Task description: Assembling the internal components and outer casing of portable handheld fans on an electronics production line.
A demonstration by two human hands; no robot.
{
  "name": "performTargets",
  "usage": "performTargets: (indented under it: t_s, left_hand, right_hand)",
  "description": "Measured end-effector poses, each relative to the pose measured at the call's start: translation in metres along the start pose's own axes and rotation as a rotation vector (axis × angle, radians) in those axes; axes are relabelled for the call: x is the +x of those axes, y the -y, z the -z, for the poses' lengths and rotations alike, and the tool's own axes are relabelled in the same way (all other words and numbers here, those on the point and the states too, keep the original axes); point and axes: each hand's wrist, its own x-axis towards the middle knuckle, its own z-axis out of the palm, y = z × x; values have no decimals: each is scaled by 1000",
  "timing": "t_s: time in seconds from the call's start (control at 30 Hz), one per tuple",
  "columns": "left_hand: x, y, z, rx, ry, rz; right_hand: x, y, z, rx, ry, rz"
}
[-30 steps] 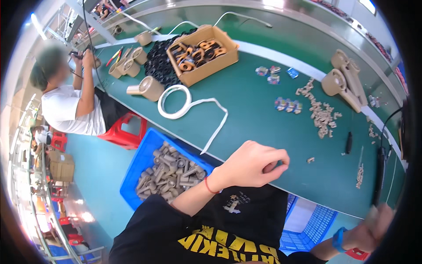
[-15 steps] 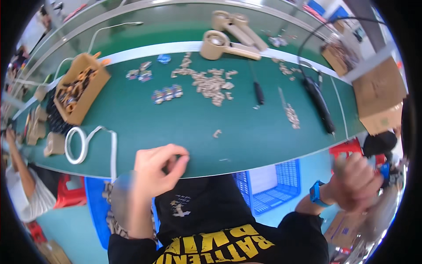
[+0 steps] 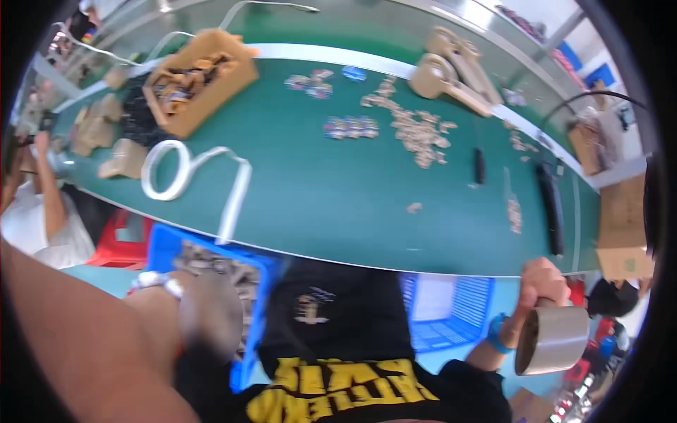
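Note:
At the right, my right hand (image 3: pixel 543 282) is closed round the narrow part of a beige hair dryer housing (image 3: pixel 553 340). Its wide round barrel hangs below my fist, with one open end toward the left. A large blurred stretch of my left arm (image 3: pixel 77 338) fills the lower left; its fingers cannot be made out. By that arm is a smeared grey-beige oval shape (image 3: pixel 211 317) of unclear kind. On the green table (image 3: pixel 303 204), small beige pieces (image 3: pixel 421 137) lie in a loose pile, with a single piece (image 3: pixel 415 208) nearer me.
Similar beige housings (image 3: pixel 455 77) lie at the back. A cardboard box of parts (image 3: pixel 201 81) and a white tape roll (image 3: pixel 167 170) stand left. A black screwdriver (image 3: pixel 479 166) and corded driver (image 3: pixel 550 208) lie right. Blue crates (image 3: pixel 451 310) sit below the edge; another person (image 3: pixel 42 218) works left.
The view has swung left, so the table's contents sit farther right. My left hand has left the table edge. My right hand, blurred before, now shows the housing in its grip.

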Motion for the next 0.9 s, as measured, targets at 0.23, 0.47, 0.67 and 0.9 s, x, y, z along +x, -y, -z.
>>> performTargets:
  t_s: [0.23, 0.47, 0.67, 0.9]
  left_hand:
    - [38, -1, -35, 345, -108, -281]
    - [38, -10, -42, 383, -302, -186]
    - [54, -7, -57, 410, -405, -19]
    - [-2, 3, -109, 216, -295, 413]
  right_hand:
    - [-14, 13, 8, -140, 139, -53]
    - [-32, -6, 4, -84, 153, -3]
    - [-37, -24, -13, 420, 57, -104]
    - [-19, -27, 8, 1272, -176, -494]
